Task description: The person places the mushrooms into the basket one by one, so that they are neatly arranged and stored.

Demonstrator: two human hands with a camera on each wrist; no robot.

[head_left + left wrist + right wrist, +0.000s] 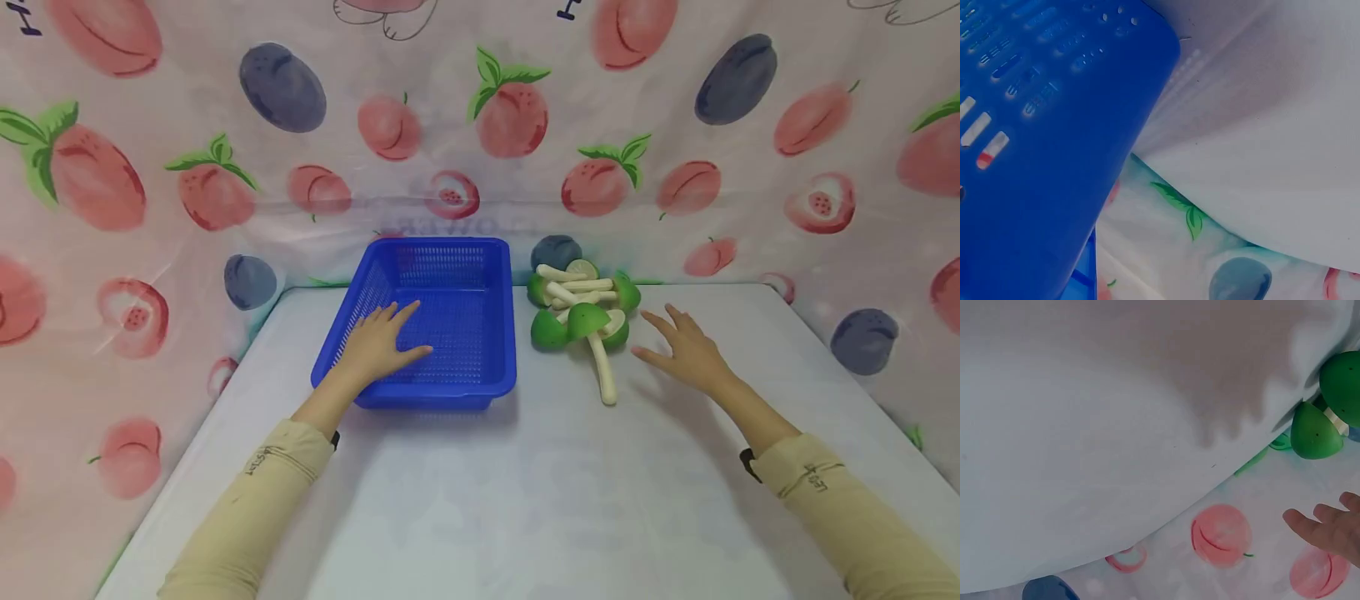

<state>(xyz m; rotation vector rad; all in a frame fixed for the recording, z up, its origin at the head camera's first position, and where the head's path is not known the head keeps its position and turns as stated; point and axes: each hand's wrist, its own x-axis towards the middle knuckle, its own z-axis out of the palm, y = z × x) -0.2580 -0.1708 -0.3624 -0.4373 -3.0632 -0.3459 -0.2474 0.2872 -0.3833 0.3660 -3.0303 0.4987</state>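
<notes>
My left hand (pixel 375 343) hovers over the left part of a blue plastic basket (pixel 438 391), fingers spread and holding nothing. In the left wrist view, the slotted wall of the basket (pixel 1091 150) fills the left side, and the hand is out of sight. Beside the basket lies a small pile of green-capped, white-stemmed pieces that look like toy mushrooms (pixel 588 320). One stem points toward me. My right hand (pixel 693 354) is just right of this pile, fingers apart with nothing in them. Its fingers (pixel 1329 528) appear at the right wrist view's edge, below two green caps (pixel 1316 432).
A pale round cut face like a lime slice (pixel 582 268) shows at the back of the pile. The white table (pixel 600 500) ends at a fruit-printed cloth (pixel 465 125) hanging behind and at both sides. The basket's raised rim stands between the left hand and the pile.
</notes>
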